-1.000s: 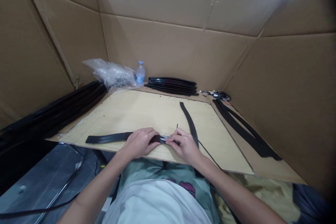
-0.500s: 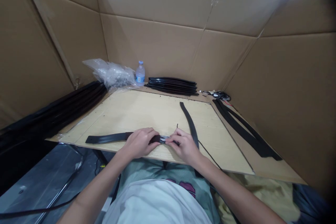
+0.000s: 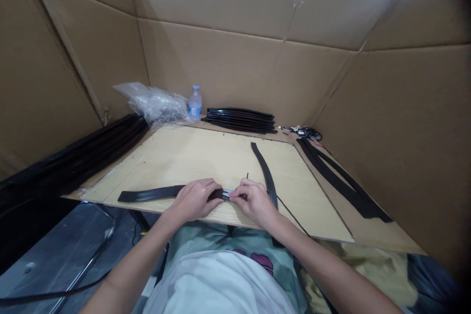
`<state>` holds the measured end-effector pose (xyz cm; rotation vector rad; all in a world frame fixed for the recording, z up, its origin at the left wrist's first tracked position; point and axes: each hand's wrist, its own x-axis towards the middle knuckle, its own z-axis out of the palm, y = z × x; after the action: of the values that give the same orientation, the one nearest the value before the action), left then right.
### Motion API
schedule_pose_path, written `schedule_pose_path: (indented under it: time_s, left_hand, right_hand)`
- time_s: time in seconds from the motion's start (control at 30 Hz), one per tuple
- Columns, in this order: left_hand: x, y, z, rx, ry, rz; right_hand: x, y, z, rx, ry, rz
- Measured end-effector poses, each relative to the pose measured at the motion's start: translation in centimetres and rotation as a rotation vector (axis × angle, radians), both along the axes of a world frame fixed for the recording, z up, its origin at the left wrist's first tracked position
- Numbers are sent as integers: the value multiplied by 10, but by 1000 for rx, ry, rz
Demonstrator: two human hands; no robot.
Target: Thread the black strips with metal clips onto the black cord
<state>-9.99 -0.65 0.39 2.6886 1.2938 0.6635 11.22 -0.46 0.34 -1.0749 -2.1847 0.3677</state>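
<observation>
Close to the table's front edge, my left hand is closed round a flat black strip, whose loose end lies out to the left on the board. My right hand pinches at the other end, its thumb and fingertips pressed together. Between the two hands shows a small pale, shiny piece against the black strip; its kind is too small to make out. A thin black cord runs from behind my right hand toward the front edge. Just beyond that hand curves a second black strip.
Black strips are stacked at the back, beside a water bottle and a clear plastic bag. Long dark strips line the left side. More black strips lie right of the wooden board. Cardboard walls surround the table.
The whole view has shifted very slightly. Both hands keep nearly the same place and grip, with my right fingertips a touch closer to the left hand.
</observation>
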Motion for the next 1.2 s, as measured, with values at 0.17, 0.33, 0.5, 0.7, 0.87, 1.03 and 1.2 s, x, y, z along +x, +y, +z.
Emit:
schedule_pose_path:
  time_s: [0.17,0.33,0.5,0.7,0.87,1.03,1.2]
  left_hand:
    - [-1,1,-1,-2,8,-3]
    - [0,0,-1,-3,6,1]
    - [0,1,0,-7,-1,2]
    - [1,0,2,-4,-5,14]
    - [2,-3,4,-12,-3,14]
    - [4,-3,4,-16,-13,15]
    - [4,-3,4,-15,-13,12]
  right_hand:
    - [2,4,-2,-8,5,49]
    - [6,13,-2,-36,24,115]
    - [8,23,4,-102,61,152]
    - [7,20,1,-81,72,157]
    - [4,2,-9,34,111,44]
    - [1,-8,-6,29,86,-44]
    - [-2,-11,-6,27,96,-89]
